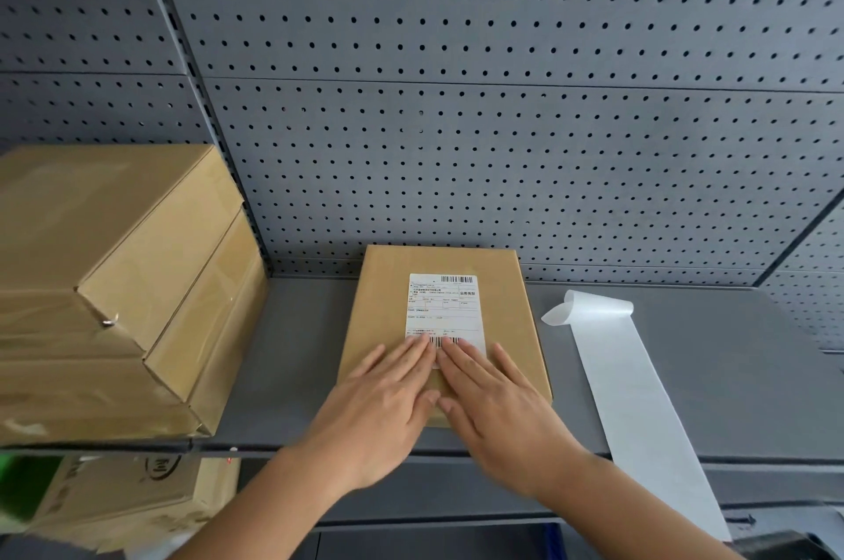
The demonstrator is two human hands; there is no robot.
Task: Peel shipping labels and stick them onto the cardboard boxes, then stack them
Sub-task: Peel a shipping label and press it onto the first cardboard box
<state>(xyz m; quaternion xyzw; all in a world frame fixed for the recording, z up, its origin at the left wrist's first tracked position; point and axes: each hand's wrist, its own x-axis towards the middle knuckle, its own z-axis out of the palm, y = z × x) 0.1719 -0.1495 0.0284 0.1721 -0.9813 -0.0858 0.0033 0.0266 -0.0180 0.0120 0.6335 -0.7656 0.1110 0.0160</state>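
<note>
left hand point(379, 404) and right hand point(498, 404) press flat, fingers straight, on label point(445, 308) at 6 o'clock. box point(379, 285) looks light, stiff; we'd grip its 3 and 9 sides.

Centre of grey metal shelf point(297, 354): flat brown cardboard box point(379, 294), white printed shipping label point(445, 308) on its top. Left: stack of brown cardboard boxes point(114, 285). Right: white backing-paper strip point(639, 399). Behind: grey perforated panel point(456, 102).

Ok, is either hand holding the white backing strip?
No, the left hand and right hand press flat on the label on the box; the backing strip lies apart.
</note>
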